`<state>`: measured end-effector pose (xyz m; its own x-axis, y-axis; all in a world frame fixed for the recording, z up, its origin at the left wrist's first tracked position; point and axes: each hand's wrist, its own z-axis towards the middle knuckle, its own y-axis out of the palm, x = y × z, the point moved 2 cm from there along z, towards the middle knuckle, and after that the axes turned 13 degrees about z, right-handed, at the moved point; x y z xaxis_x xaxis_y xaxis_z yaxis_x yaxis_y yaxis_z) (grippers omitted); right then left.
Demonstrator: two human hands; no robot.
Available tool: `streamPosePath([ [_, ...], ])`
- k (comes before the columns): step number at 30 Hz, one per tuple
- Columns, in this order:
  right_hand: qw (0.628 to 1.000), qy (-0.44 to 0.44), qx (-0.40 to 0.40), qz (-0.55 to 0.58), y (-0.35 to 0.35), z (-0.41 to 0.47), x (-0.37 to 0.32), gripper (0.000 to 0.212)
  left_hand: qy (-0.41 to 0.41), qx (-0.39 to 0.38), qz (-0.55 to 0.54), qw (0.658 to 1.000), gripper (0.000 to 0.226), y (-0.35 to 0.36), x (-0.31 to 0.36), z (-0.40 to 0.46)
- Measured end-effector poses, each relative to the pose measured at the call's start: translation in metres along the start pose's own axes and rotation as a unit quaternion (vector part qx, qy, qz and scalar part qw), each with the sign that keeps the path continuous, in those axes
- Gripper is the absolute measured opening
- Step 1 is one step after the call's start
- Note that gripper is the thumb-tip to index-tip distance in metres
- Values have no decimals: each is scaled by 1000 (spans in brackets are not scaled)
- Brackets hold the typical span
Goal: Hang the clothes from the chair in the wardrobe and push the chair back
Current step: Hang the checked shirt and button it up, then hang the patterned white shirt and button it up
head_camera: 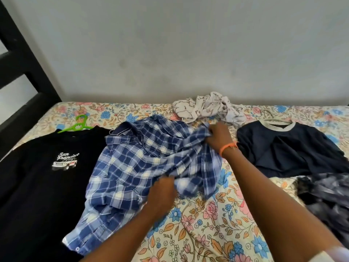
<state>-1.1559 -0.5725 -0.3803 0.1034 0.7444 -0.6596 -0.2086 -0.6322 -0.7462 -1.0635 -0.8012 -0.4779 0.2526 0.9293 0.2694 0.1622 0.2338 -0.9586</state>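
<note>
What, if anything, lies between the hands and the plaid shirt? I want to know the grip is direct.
Nothing visible does. The right hand bunches the blue plaid shirt at its far edge, and the left hand grips its near folds, both directly on the cloth. The black T-shirt lies beside it on the bed.

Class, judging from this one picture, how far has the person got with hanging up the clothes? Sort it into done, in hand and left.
Done: the black printed T-shirt sits on a green plastic hanger, and the navy grey-collared top on a pale hanger.
In hand: both hands, left and right, grip the blue plaid shirt; whether it has a hanger is unclear.
Left: the crumpled white garment and dark mottled garment lie loose. Nothing hangs in a wardrobe yet.
</note>
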Motion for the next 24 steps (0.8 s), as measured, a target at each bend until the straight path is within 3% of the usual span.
streamPosePath([
  [1,999,-36,6,-9,2,7,-8,7,-24,16,-69,997,27,-4,1,16],
  [2,999,-42,3,-25,6,10,-11,14,-35,8,-127,991,29,-10,4,28],
  [4,996,19,-63,-56,18,8,-2,44,20,-81,-165,983,35,-4,14,44],
  [7,965,127,-180,-143,29,-19,36,63,99,-231,-5,968,89,31,19,37],
  [9,950,147,-188,-201,21,-47,72,61,108,-256,94,956,128,50,16,28],
  [10,948,157,-179,-210,13,-63,90,59,102,-237,124,958,135,54,17,25],
  [14,948,205,-144,-196,-22,-127,164,45,56,-191,168,966,118,71,37,27],
  [18,958,155,-121,-209,-54,-181,197,43,14,-88,102,991,86,92,80,4],
  [21,944,127,-10,-305,-90,-216,207,38,41,-154,107,981,89,106,114,-16],
  [24,887,215,103,-396,-152,-255,224,45,109,-216,189,952,94,111,148,-23],
])
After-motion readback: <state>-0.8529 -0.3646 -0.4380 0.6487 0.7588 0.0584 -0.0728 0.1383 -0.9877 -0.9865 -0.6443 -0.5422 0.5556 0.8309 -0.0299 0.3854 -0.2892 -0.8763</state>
